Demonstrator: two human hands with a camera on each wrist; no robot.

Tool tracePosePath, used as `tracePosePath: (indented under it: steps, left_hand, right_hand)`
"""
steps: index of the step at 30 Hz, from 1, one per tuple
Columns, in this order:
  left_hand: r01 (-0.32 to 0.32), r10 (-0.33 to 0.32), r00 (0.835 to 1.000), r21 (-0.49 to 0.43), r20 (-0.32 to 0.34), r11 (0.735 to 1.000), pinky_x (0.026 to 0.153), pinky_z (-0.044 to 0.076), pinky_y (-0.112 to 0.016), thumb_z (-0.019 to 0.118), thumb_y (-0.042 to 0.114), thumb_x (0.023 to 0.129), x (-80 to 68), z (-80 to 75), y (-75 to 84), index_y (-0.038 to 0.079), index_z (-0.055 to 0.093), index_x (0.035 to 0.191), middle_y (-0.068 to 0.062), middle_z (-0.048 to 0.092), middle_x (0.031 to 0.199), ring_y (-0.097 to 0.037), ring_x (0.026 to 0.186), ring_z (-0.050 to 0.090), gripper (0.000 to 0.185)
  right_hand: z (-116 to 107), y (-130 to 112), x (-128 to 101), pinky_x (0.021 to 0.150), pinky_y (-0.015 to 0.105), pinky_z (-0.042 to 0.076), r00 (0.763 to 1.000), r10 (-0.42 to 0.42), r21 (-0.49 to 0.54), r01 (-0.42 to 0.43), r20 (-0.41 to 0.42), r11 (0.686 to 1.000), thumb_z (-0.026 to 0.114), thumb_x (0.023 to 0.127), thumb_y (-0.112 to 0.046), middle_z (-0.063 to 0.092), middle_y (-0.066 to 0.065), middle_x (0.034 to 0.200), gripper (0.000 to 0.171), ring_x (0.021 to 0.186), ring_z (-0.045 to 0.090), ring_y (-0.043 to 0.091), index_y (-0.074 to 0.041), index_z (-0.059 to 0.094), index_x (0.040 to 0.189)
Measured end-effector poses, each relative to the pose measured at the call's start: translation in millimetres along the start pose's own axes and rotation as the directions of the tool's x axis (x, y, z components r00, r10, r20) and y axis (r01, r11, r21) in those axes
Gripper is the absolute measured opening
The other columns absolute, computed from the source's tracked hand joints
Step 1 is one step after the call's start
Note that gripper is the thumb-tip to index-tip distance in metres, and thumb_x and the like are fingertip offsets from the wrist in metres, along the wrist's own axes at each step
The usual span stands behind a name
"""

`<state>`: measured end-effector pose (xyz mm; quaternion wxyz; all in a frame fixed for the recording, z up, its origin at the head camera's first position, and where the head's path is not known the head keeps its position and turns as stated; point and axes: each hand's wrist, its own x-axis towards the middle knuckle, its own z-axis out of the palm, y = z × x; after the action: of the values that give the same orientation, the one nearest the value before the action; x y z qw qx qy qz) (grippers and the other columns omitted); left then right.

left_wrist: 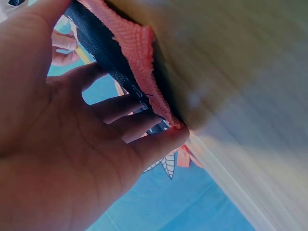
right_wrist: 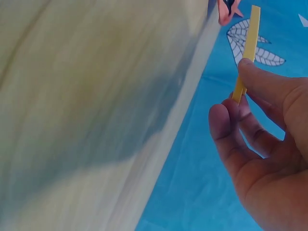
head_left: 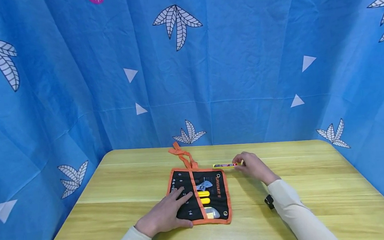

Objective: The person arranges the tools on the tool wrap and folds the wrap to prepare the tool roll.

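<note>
A person's left hand [head_left: 166, 213] lies flat, fingers straight, on an unrolled black tool pouch [head_left: 200, 195] with orange trim, near the front middle of a wooden table [head_left: 321, 185]. The head view alone shows the pouch's pockets holding yellow-handled tools [head_left: 203, 197] and its orange strap [head_left: 183, 156] trailing toward the blue curtain [head_left: 241, 54]. The right hand [head_left: 253, 167] pinches one end of a slim yellow tool [head_left: 227, 165] lying just beyond the pouch's far right corner. The right wrist view shows thumb and fingertips [right_wrist: 226, 120] closed on that tool [right_wrist: 246, 48]; the left wrist view shows fingers [left_wrist: 159, 144] pressing the pouch's orange edge [left_wrist: 139, 53].
</note>
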<state>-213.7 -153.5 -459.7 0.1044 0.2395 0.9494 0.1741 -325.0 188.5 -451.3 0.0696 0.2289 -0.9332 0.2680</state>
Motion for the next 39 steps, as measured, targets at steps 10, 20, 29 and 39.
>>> tracePosePath:
  steps: [10, 20, 29, 39]
  left_hand:
    - [-0.008, 0.008, 1.000, 0.000, 0.008, 1.000, 0.116, 0.034, -0.064, 0.077, 0.061, 0.083, 1.5, 3.2, -6.1, 0.022, 0.042, 0.158, -0.017, 0.029, 0.166, -0.045, 0.152, 0.027, 0.091]
    - [-0.014, 0.013, 1.000, 0.018, 0.008, 1.000, 0.117, 0.034, -0.062, 0.076, 0.062, 0.082, 1.4, 2.0, -5.3, 0.022, 0.042, 0.158, -0.017, 0.029, 0.166, -0.044, 0.152, 0.028, 0.092]
    - [-0.012, 0.012, 1.000, 0.020, 0.009, 1.000, 0.117, 0.034, -0.062, 0.076, 0.062, 0.083, 1.7, 1.0, -6.0, 0.022, 0.042, 0.158, -0.018, 0.029, 0.166, -0.044, 0.152, 0.028, 0.092]
    - [-0.013, 0.013, 1.000, 0.019, 0.010, 1.000, 0.116, 0.036, -0.062, 0.076, 0.062, 0.083, 1.2, 1.4, -5.3, 0.022, 0.042, 0.158, -0.017, 0.029, 0.166, -0.044, 0.151, 0.029, 0.092]
  right_hand:
    - [14, -18, 9, 0.071, 0.034, 0.052, 0.998, -0.060, -0.018, 0.060, 0.016, 0.998, 0.076, 0.091, -0.008, 0.069, 0.007, 0.093, 0.016, 0.082, 0.061, 0.018, -0.001, 0.076, 0.105]
    - [25, -29, 16, 0.072, 0.035, 0.053, 0.999, -0.051, -0.015, 0.051, 0.001, 0.999, 0.077, 0.090, -0.007, 0.069, 0.006, 0.093, 0.015, 0.084, 0.062, 0.019, -0.002, 0.076, 0.105]
    - [34, -37, 20, 0.072, 0.036, 0.054, 0.998, -0.055, -0.023, 0.055, 0.006, 0.998, 0.076, 0.092, -0.007, 0.068, 0.008, 0.095, 0.011, 0.082, 0.061, 0.019, -0.004, 0.076, 0.103]
    - [36, -45, 26, 0.073, 0.035, 0.056, 1.000, -0.018, -0.027, 0.018, 0.009, 0.999, 0.076, 0.092, -0.010, 0.069, 0.006, 0.097, 0.012, 0.085, 0.062, 0.018, -0.006, 0.077, 0.104]
